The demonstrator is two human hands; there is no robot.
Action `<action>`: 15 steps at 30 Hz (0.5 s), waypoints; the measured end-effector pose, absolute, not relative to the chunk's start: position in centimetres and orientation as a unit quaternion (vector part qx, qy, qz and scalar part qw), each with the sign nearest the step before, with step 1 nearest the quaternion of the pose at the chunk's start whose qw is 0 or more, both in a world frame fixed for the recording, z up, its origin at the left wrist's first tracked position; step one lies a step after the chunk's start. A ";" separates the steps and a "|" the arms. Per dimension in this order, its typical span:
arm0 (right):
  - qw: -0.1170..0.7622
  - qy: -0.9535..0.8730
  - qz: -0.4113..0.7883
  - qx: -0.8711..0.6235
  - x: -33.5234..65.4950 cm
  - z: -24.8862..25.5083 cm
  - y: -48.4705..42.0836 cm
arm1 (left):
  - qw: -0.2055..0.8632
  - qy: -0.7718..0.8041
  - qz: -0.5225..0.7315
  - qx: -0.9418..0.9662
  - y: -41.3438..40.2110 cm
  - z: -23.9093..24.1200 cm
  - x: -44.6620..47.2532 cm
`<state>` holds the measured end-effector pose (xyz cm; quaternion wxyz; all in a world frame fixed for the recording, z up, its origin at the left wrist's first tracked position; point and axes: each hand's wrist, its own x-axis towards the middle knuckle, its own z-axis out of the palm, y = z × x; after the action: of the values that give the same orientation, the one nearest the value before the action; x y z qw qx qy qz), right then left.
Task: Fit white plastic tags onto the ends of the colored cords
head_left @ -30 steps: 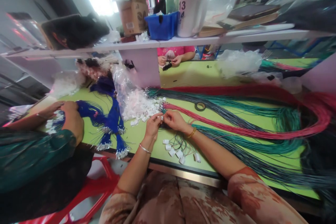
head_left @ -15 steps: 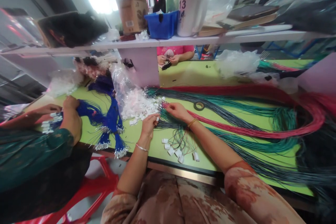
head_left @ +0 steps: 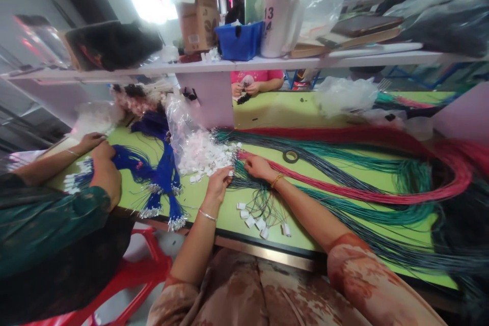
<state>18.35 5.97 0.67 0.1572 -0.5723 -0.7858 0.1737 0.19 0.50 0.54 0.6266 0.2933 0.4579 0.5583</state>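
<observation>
My left hand (head_left: 219, 184) is closed in a pinch on a small white plastic connector (head_left: 231, 173), beside a loose heap of white connectors (head_left: 202, 155). Just right of it, my right hand (head_left: 258, 167) has its fingers bent together over the tips of the green wires (head_left: 240, 168); whatever it pinches is too small to make out. The red wire bundle (head_left: 305, 179) runs past this hand to the right, and dark grey wires (head_left: 244, 182) lie beneath. Nearer my body are several wired white connectors (head_left: 260, 223) with thin leads.
A roll of dark tape (head_left: 290, 156) lies behind my right wrist. At left, a co-worker's hands (head_left: 101, 155) are near blue wire bundles (head_left: 156, 173). A clear plastic bag (head_left: 179, 117) stands behind the heap. The shelf (head_left: 171, 67) crosses above the table, holding a blue bin (head_left: 239, 43).
My right hand has shifted slightly down, from the red wire ends toward the green ones. My left hand stays near the heap. The co-worker's farther hand has moved up and right.
</observation>
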 end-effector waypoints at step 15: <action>0.335 -0.729 0.332 -0.497 19.0 0.5 5.9 | 0.634 0.435 0.555 0.317 -0.2 1.1 0.6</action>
<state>18.99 5.92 0.46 0.3350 -0.4966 -0.7288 0.3317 0.63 -0.15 1.10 0.6341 0.3168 0.4354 0.5550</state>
